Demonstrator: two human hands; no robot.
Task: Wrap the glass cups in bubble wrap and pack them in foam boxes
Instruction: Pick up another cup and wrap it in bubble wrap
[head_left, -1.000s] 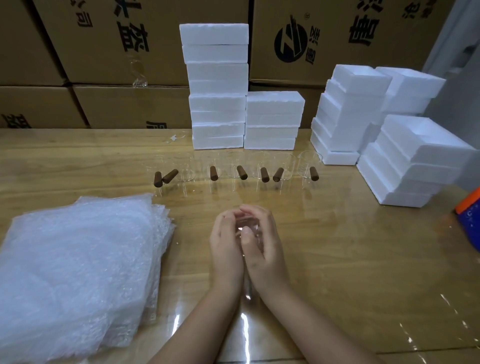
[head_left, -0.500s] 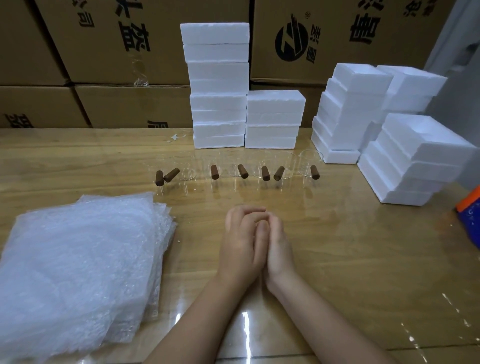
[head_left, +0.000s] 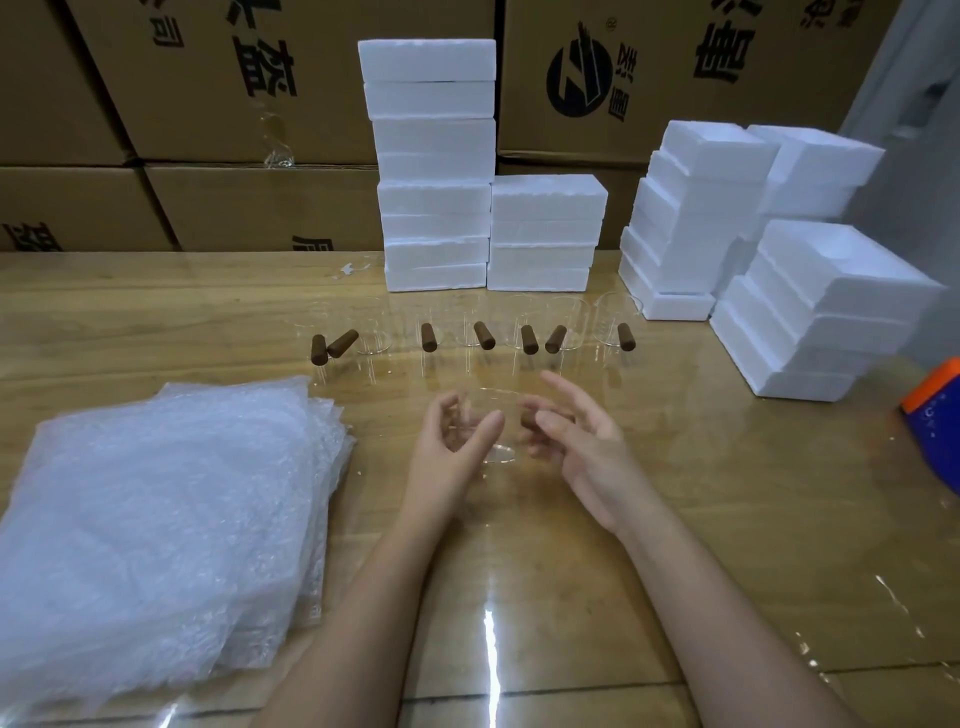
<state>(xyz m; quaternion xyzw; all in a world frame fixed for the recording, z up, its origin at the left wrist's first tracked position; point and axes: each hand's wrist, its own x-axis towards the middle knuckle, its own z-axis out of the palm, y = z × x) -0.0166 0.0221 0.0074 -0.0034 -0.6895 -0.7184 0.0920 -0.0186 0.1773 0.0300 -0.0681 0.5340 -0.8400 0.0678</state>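
Left hand (head_left: 451, 441) curls round the near left side of a clear glass cup (head_left: 498, 452), its thumb lying across the front wall and its fingers bent behind the glass. The right hand (head_left: 582, 447) is spread wide just to the cup's right, fingers loose and apart with the forefinger raised. Its lower fingertips reach the cup's brown handle (head_left: 526, 421), but whether they touch it cannot be told through the clear glass. The cup stands upright between the two hands with its base low on the wooden table (head_left: 727, 493), in the middle of the near half, and its handle points to the person's right.

Beyond the hands, a row of cups (head_left: 529, 339) of the same kind runs across the table, seven brown handles showing, the two at the left end almost touching. To the left of the hands, a thick stack of bubble wrap (head_left: 156, 509) lies flat, its sheets slightly fanned at the right edge. Behind the row stand the foam boxes (head_left: 434, 156): a tall white stack at centre with a shorter stack (head_left: 545, 234) pressed against its right side. More leaning stacks (head_left: 821, 322) of foam shells stand at the right end of the table. At the far right edge sits a blue and orange object (head_left: 937, 415), only partly in view. Brown cartons (head_left: 208, 130) with dark print fill the wall behind.
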